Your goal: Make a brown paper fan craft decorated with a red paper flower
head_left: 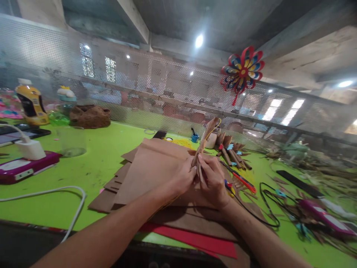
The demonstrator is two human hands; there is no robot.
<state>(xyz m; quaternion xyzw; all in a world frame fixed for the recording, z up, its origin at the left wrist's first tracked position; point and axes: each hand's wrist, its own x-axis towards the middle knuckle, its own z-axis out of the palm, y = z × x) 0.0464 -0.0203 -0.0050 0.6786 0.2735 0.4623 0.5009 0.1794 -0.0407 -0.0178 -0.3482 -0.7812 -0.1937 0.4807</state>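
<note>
My left hand and my right hand meet above a stack of brown paper sheets. Both are closed around the lower part of a folded brown paper piece, which stands upright and leans to the right. A yellow thread loops over its tip and runs down along it. The fingers cover the piece's lower end. Just right of my right hand lies a red-handled tool, perhaps a cutter. Beyond it are several rolled brown paper pieces with blue and red bits on them.
Under the stack, a red sheet sticks out at the table's front edge. On the green table stand a clear cup, a yellow bottle and a purple power strip. Black cable curls among scraps at right. A perforated metal screen rises behind.
</note>
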